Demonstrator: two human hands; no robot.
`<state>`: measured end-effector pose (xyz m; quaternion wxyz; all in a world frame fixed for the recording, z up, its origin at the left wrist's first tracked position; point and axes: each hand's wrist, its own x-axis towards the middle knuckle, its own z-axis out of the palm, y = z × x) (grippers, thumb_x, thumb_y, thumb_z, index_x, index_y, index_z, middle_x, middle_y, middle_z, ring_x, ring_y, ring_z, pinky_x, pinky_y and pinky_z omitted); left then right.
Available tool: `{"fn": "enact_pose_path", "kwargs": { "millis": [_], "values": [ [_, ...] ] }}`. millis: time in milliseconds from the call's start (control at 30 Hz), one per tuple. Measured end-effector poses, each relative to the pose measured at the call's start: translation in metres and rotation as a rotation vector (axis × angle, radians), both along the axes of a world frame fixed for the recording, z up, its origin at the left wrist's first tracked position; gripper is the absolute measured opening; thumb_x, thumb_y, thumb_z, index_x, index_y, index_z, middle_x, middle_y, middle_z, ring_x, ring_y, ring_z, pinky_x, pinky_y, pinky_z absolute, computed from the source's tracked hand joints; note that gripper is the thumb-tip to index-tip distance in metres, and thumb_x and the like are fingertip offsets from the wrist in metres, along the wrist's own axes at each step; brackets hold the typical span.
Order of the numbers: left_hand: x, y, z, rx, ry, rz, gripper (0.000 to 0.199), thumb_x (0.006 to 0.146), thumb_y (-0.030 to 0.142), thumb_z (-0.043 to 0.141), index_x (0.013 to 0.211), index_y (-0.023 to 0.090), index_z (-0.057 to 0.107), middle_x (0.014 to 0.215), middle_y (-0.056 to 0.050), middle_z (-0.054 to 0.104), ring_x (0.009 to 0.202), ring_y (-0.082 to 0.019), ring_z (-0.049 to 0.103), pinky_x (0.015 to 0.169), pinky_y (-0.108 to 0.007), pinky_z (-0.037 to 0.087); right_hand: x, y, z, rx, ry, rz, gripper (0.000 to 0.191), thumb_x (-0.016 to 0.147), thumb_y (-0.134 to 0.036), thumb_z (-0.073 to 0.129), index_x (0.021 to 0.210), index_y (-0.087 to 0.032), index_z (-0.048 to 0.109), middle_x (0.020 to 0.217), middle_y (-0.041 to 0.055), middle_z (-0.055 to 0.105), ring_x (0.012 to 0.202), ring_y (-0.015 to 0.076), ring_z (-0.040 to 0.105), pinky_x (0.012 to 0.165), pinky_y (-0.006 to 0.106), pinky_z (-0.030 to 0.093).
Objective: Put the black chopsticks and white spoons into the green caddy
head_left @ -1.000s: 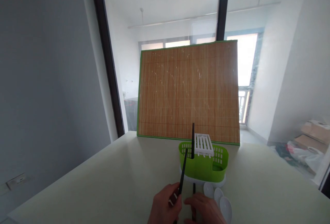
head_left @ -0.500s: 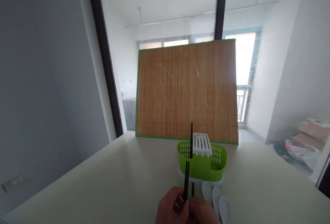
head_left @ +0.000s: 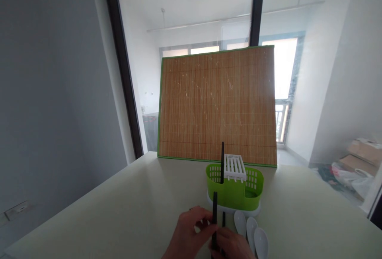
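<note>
Upright black chopsticks (head_left: 215, 211) stand between my two hands in front of the basket. My left hand (head_left: 192, 231) pinches them from the left side. Close against it on the right, my right hand (head_left: 231, 243) has its fingers curled around their lower part. Another black chopstick end (head_left: 223, 219) shows just above my right hand. The green basket (head_left: 232, 199) with a white slotted rack (head_left: 235, 166) sits on a white base. More black chopsticks (head_left: 222, 161) stand in its left compartment. White spoons (head_left: 261, 241) lie to the right of my right hand.
The pale table (head_left: 134, 207) extends to both sides. A bamboo mat (head_left: 217, 104) with green edging stands upright behind the basket. A grey wall (head_left: 59, 92) is at the left. Boxes (head_left: 362, 155) and bags lie beyond the table at the right.
My left hand has shifted left and slightly up, with its wrist more in view. The held chopsticks look closer together and a little lower. My right hand has barely moved.
</note>
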<state>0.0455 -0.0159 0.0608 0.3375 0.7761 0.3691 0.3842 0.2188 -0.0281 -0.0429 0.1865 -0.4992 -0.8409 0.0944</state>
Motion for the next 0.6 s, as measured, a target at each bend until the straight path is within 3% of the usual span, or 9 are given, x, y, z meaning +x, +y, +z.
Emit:
{"fn": "enact_pose_path", "kwargs": {
  "millis": [167, 333, 433, 600],
  "values": [
    [-0.013, 0.017, 0.048, 0.112, -0.177, 0.113, 0.017, 0.075, 0.032, 0.063, 0.081, 0.018, 0.07, 0.077, -0.001, 0.069, 0.07, -0.014, 0.063, 0.067, -0.022, 0.052, 0.008, -0.002, 0.011, -0.011, 0.018, -0.032, 0.03, 0.071, -0.013, 0.058, 0.098, -0.025, 0.061, 0.085, -0.0002, 0.063, 0.082, 0.0165, 0.06, 0.067, 0.02, 0.041],
    [-0.002, 0.066, 0.082, 0.255, -0.387, 0.271, 0.026, 0.074, 0.038, 0.065, 0.086, 0.015, 0.068, 0.075, -0.001, 0.068, 0.061, -0.012, 0.061, 0.058, -0.022, 0.053, 0.01, -0.002, 0.013, 0.014, 0.029, -0.047, 0.027, 0.073, -0.013, 0.056, 0.095, -0.026, 0.064, 0.084, 0.0001, 0.064, 0.079, 0.0154, 0.06, 0.065, 0.02, 0.041],
    [0.019, 0.103, 0.084, 0.263, -0.352, 0.249, 0.029, 0.076, 0.04, 0.062, 0.087, 0.014, 0.067, 0.079, -0.003, 0.068, 0.067, -0.013, 0.063, 0.06, -0.024, 0.054, 0.01, -0.001, 0.011, 0.023, -0.004, -0.055, 0.027, 0.071, -0.012, 0.057, 0.093, -0.026, 0.065, 0.084, -0.0001, 0.065, 0.08, 0.0156, 0.061, 0.064, 0.019, 0.041],
    [0.054, 0.153, 0.061, 0.124, -0.074, 0.176, 0.027, 0.078, 0.034, 0.059, 0.091, 0.011, 0.065, 0.084, -0.007, 0.069, 0.074, -0.015, 0.064, 0.06, -0.024, 0.054, 0.013, 0.001, 0.009, 0.045, -0.031, -0.07, 0.026, 0.071, -0.012, 0.058, 0.09, -0.028, 0.066, 0.086, -0.0015, 0.066, 0.081, 0.015, 0.062, 0.063, 0.018, 0.04]
  ]
}}
